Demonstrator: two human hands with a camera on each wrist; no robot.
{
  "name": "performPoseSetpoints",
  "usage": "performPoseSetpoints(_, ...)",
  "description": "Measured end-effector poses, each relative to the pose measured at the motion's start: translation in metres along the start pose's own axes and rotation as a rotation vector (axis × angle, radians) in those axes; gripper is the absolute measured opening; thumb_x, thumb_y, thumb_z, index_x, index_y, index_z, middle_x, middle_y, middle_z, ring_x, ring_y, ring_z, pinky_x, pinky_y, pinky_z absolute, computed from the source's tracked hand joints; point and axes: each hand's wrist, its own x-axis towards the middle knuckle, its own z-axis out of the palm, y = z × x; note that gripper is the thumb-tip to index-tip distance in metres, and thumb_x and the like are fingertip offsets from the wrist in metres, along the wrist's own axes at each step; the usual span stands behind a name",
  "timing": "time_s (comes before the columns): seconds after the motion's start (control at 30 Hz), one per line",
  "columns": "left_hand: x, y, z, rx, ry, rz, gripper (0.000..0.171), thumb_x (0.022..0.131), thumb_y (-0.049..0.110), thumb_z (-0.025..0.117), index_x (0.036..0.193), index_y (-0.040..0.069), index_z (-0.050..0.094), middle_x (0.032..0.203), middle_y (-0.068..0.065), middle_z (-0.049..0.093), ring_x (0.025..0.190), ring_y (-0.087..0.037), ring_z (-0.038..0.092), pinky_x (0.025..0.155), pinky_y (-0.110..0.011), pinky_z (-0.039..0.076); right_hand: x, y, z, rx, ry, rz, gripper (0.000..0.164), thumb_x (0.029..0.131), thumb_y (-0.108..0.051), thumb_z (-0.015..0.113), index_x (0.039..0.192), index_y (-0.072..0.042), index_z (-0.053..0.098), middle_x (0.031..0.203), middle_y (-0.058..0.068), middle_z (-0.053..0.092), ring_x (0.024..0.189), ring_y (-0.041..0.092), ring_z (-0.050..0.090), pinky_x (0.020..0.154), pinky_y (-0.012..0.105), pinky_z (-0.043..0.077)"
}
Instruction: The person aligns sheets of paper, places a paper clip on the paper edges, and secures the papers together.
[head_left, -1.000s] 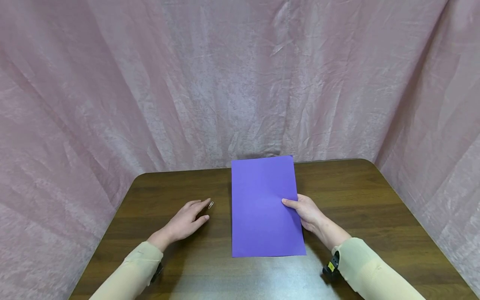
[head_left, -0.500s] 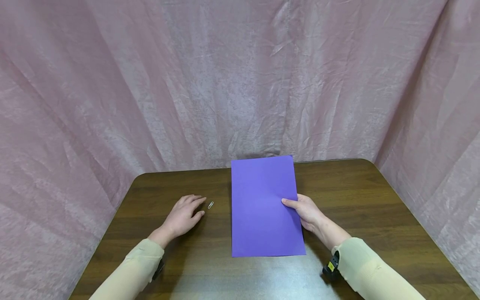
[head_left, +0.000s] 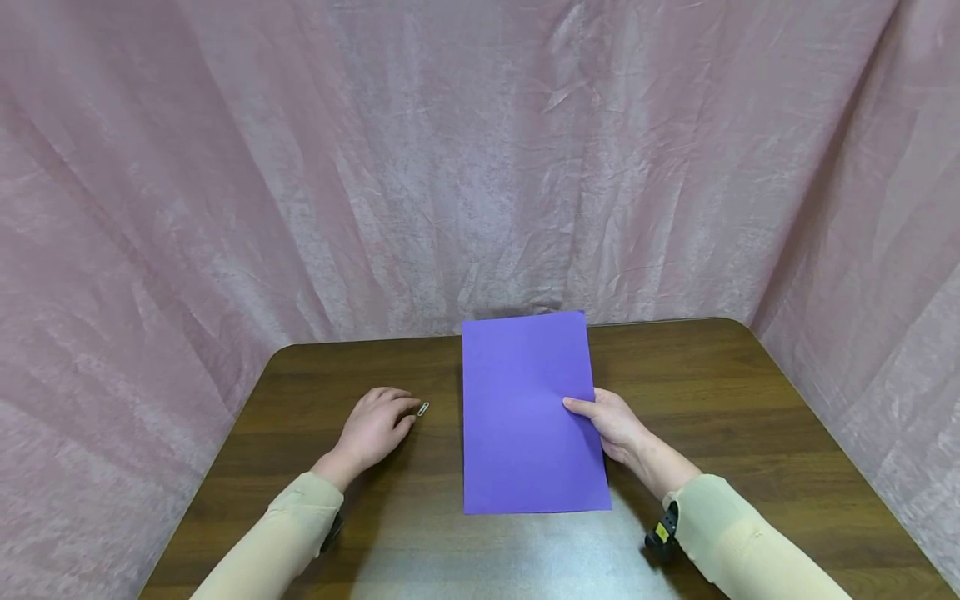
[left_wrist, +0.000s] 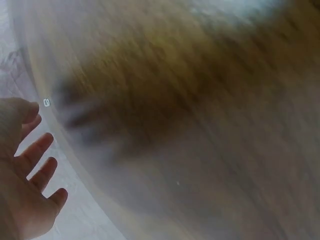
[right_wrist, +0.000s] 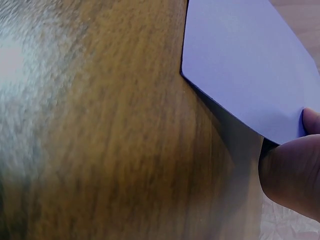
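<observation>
A small pale paper clip [head_left: 423, 408] lies on the brown tabletop, left of the purple sheet of paper [head_left: 525, 425]. My left hand [head_left: 377, 427] is right beside the clip, its index finger and thumb closest to it. In the left wrist view, the left hand's fingers [left_wrist: 36, 152] are spread and relaxed, and the clip [left_wrist: 46, 102] shows just past the thumb tip. Whether a fingertip touches it, I cannot tell. My right hand [head_left: 622, 429] grips the paper by its right edge, thumb on top and the other fingers hidden underneath. That edge is lifted off the wood in the right wrist view.
The wood-grain table [head_left: 697, 367] has rounded far corners. Pink velvety curtains [head_left: 420, 167] hang behind it and along both sides. A dark device with a yellow label [head_left: 662, 532] is strapped at the right wrist.
My left hand first drew back leftward from the paper clip, then came up to it again with its fingers more bent. The right hand and the paper have stayed put.
</observation>
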Motion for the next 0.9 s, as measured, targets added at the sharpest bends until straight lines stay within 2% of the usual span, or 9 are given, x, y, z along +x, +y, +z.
performPoseSetpoints(0.2,0.006,0.005,0.002,0.011,0.007,-0.060,0.024,0.097,0.020,0.072,0.120,0.015,0.076,0.121,-0.005,0.069,0.117,-0.032,0.057,0.100,-0.054,0.045,0.001,-0.001,0.001,0.004,0.000,0.001,0.023,0.102,-0.011,0.063,0.122,0.001,0.059,0.089,0.006,0.075,0.079,0.021,0.073,0.070,0.036,0.060)
performPoseSetpoints(0.37,0.007,0.006,0.003,0.022,0.013,-0.064,0.021,0.096,0.021,0.073,0.116,0.017,0.078,0.118,-0.005,0.070,0.115,-0.032,0.058,0.099,-0.053,0.045,0.001,0.000,0.000,0.002,-0.004,0.000,0.025,0.102,-0.011,0.062,0.123,0.001,0.058,0.089,0.006,0.075,0.080,0.020,0.073,0.071,0.036,0.060)
performPoseSetpoints(0.47,0.008,0.006,0.003,0.033,0.022,-0.068,0.020,0.095,0.022,0.075,0.114,0.018,0.079,0.122,-0.006,0.068,0.120,-0.035,0.055,0.106,-0.058,0.040,0.000,0.000,0.000,0.001,-0.003,0.000,0.024,0.102,-0.011,0.063,0.123,0.001,0.059,0.089,0.006,0.075,0.080,0.020,0.073,0.071,0.036,0.060)
performPoseSetpoints(0.57,0.009,0.006,0.003,0.050,0.037,-0.079,0.017,0.093,0.025,0.077,0.109,0.020,0.080,0.131,-0.009,0.066,0.131,-0.037,0.048,0.114,-0.065,0.027,0.000,0.000,0.000,-0.001,-0.001,-0.001,0.022,0.102,-0.011,0.063,0.121,0.000,0.060,0.089,0.006,0.075,0.079,0.020,0.073,0.070,0.036,0.060)
performPoseSetpoints(0.67,0.011,0.007,0.003,0.063,0.046,-0.099,0.013,0.092,0.028,0.078,0.103,0.022,0.080,0.137,-0.010,0.063,0.139,-0.038,0.042,0.117,-0.069,0.015,0.000,-0.001,0.001,0.005,0.002,0.001,0.021,0.102,-0.011,0.063,0.119,0.000,0.061,0.088,0.006,0.075,0.079,0.020,0.073,0.070,0.035,0.060)
performPoseSetpoints(0.77,0.013,0.008,0.003,0.067,0.055,-0.112,0.010,0.091,0.028,0.079,0.099,0.022,0.080,0.138,-0.010,0.063,0.141,-0.038,0.041,0.118,-0.069,0.013,-0.001,-0.001,0.002,0.008,-0.003,0.000,0.021,0.102,-0.011,0.063,0.119,0.000,0.061,0.089,0.006,0.075,0.079,0.019,0.073,0.070,0.035,0.060)
performPoseSetpoints(0.9,0.014,0.010,0.005,0.073,0.065,-0.110,0.009,0.091,0.027,0.079,0.097,0.021,0.080,0.135,-0.010,0.064,0.138,-0.038,0.044,0.118,-0.067,0.018,-0.002,-0.002,0.001,0.007,-0.016,-0.006,0.025,0.102,-0.012,0.063,0.122,0.002,0.059,0.090,0.006,0.075,0.080,0.019,0.073,0.070,0.034,0.059)
